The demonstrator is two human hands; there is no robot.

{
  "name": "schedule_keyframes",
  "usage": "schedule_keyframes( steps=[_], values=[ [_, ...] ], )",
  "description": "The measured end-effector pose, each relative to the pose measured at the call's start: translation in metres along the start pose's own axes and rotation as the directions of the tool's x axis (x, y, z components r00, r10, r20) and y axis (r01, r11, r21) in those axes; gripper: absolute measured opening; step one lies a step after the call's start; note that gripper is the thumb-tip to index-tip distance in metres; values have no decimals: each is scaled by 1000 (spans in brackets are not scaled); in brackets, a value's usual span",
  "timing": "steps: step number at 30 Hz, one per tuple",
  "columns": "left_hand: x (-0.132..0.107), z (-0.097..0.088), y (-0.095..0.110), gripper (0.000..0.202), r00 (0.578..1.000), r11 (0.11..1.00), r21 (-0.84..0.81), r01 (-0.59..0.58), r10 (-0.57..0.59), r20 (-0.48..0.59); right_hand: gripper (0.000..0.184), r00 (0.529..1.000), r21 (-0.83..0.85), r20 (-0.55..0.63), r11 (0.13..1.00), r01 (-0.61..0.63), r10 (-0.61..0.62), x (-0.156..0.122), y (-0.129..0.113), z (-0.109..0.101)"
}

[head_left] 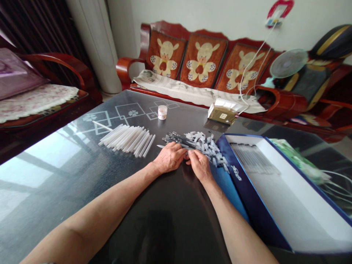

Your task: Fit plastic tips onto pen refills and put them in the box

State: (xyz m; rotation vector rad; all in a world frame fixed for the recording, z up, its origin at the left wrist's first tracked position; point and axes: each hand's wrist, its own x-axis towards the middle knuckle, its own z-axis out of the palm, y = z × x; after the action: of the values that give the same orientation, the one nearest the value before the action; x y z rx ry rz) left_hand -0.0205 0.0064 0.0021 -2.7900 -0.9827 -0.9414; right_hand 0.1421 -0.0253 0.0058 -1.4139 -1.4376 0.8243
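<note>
My left hand [169,158] rests knuckles-up on the dark glass table [82,183], its fingers curled at the near end of a bundle of thin dark pen refills [177,139]. A pale tip pokes out at its left side. My right hand [200,165] lies close beside it, fingers pinched together at the edge of a heap of small white caps [209,145]. What either hand grips is hidden by the fingers. A row of white pen barrels [128,138] lies fanned out to the left.
An open blue box with a white inside [275,190] holding clear tubes sits at the right. A small white jar [162,112] and a tan carton [222,114] stand farther back. A red wooden sofa [203,58] and a fan [288,63] lie beyond.
</note>
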Motion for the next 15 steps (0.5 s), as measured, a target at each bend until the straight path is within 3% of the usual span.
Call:
schedule_keyframes(
  steps=[4, 9, 12, 15],
  values=[
    [-1, 1, -1, 31, 1000, 1000, 3, -8, 8, -6, 45, 999, 5, -33, 999, -32, 32, 1, -2, 1],
    [0, 1, -2, 29, 999, 1000, 2, -12, 12, -34, 38, 1000, 67, 20, 998, -5, 4, -1, 0, 2],
    [1, -3, 1, 28, 987, 999, 40, 20, -13, -159, 39, 997, 128, -34, 990, -61, 66, 1, 6, 5],
    [1, -5, 6, 25, 951, 990, -21, 140, -140, -276, 41, 984, 236, -129, 967, -93, 126, 4, 11, 7]
  ],
)
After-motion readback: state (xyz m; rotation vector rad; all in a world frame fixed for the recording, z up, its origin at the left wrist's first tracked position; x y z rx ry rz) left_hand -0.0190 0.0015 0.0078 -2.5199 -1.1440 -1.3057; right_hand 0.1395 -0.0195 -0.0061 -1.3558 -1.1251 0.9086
